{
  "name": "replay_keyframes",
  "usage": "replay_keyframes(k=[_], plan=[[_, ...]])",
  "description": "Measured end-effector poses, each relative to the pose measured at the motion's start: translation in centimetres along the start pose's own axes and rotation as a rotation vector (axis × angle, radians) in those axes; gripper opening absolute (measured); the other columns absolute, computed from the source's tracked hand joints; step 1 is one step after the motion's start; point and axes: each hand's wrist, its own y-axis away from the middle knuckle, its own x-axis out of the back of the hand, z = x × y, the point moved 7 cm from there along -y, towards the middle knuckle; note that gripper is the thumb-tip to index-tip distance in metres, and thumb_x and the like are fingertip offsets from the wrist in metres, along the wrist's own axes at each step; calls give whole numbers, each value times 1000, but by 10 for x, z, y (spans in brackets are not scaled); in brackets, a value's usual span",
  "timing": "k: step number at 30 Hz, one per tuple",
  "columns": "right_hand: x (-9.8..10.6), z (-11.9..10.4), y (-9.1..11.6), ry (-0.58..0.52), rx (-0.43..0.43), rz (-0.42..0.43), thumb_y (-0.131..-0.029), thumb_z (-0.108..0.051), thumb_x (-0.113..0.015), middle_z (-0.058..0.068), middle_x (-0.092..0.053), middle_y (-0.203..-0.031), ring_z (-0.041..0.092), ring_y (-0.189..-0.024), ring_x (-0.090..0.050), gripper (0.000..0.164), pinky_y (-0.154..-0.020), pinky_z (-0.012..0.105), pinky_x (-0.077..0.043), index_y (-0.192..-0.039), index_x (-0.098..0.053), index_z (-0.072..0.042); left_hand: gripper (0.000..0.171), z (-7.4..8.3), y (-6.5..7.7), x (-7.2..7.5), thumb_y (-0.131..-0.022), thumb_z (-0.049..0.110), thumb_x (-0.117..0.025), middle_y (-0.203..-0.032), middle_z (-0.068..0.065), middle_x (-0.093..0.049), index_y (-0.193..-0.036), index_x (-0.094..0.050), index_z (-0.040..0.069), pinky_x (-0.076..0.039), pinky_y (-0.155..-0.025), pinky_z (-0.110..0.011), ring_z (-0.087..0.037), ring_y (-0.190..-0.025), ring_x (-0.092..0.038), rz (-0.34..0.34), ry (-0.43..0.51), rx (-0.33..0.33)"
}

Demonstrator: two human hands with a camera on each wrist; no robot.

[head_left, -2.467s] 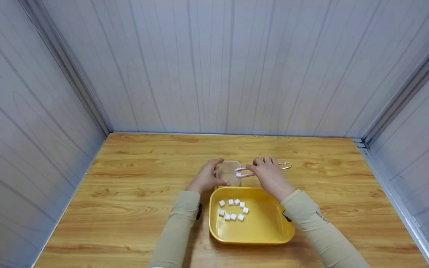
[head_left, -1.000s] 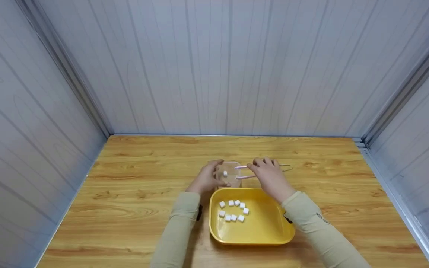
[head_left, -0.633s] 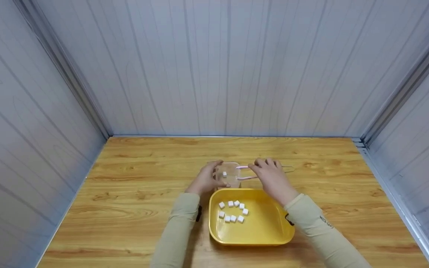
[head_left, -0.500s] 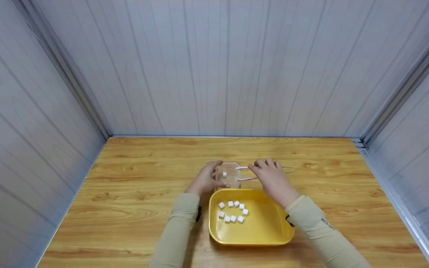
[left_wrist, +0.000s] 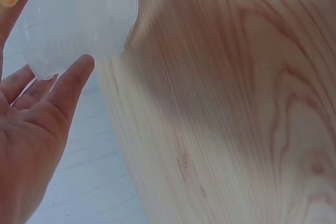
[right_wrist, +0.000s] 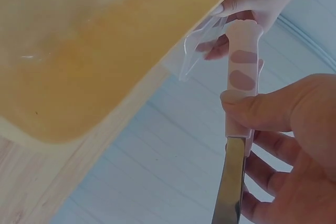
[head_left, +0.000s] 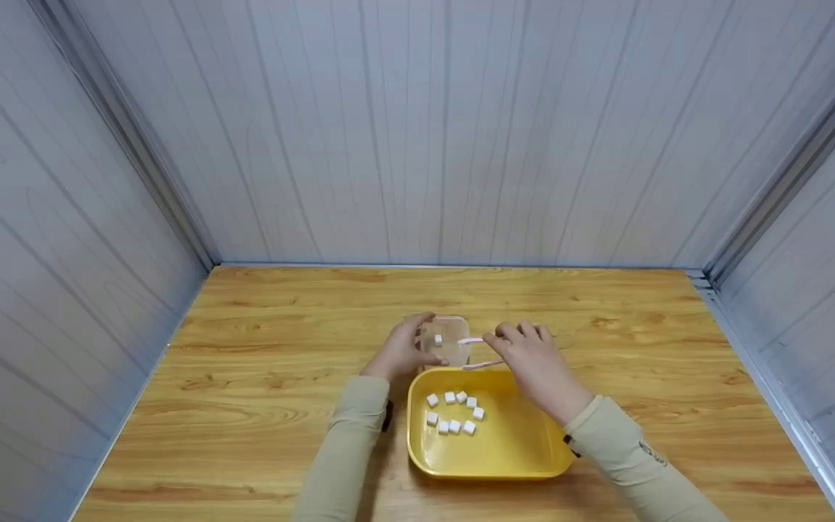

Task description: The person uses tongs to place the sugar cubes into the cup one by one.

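My left hand [head_left: 403, 348] holds a small clear plastic container [left_wrist: 79, 19] by its left side, thumb at the near edge and fingers at the far side. One white cube [head_left: 438, 339] is inside it. My right hand [head_left: 533, 362] grips metal tongs with pink paw-shaped tips between thumb and fingers; the pink tip [right_wrist: 243, 72] shows close up in the right wrist view. The tong arms are spread with nothing between them, over the container's right edge and the far rim of the yellow tray [head_left: 522, 438]. Several white cubes [head_left: 454, 428] lie in the tray's left half.
A wooden tabletop [head_left: 265, 341] surrounds the tray and container. Pale panel walls [head_left: 417, 145] rise behind the table and at both sides. The tray stands right in front of the container, between the two forearms.
The tongs held a white cube over the container; their arms have spread and that cube now lies inside. My right hand has since moved nearer to the tray. The left hand stays in place.
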Motion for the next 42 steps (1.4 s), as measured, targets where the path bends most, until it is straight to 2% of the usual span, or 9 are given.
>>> replay_keyframes(k=[12,19,24,34,42], plan=[[-2,-7,12,30,22,-9,-81,8,-70,4,-56,-109,24,-91,-45,49,-78,43,-41,-123,-63,-17,85,-1,-1,0,-73,11,-84,-143,-14,-42,-144,-39,6,-41,-104,-41,-38,-129,-40,6,-14,-28],[-3,-11,21,12,45,-18,-79,15,-68,4,-56,-109,24,-92,-47,53,-80,44,-43,-122,-64,-15,87,-1,-1,0,-71,13,-85,-142,-15,-43,-144,-39,4,-41,-104,-41,-38,-128,-42,9,-11,-39],[-7,-12,26,7,47,-39,-77,15,-70,4,-57,-108,25,-93,-48,52,-81,45,-44,-120,-65,-14,86,-1,-1,0,-72,10,-85,-143,-14,-41,-145,-39,6,-40,-105,-42,-37,-129,-40,6,9,-22],[-11,-13,34,-6,65,-93,-82,2,-71,3,-56,-109,23,-92,-47,42,-80,44,-43,-119,-66,-16,83,-1,0,0,-75,8,-82,-144,-14,-40,-145,-38,5,-40,-105,-42,-36,-131,-38,10,-2,-19],[-14,-17,37,17,80,-109,-82,-2,-72,3,-56,-109,23,-92,-47,39,-79,43,-44,-117,-66,-17,83,-1,1,0,-75,8,-82,-146,-10,-39,-146,-38,8,-40,-105,-41,-34,-133,-36,12,5,30]])
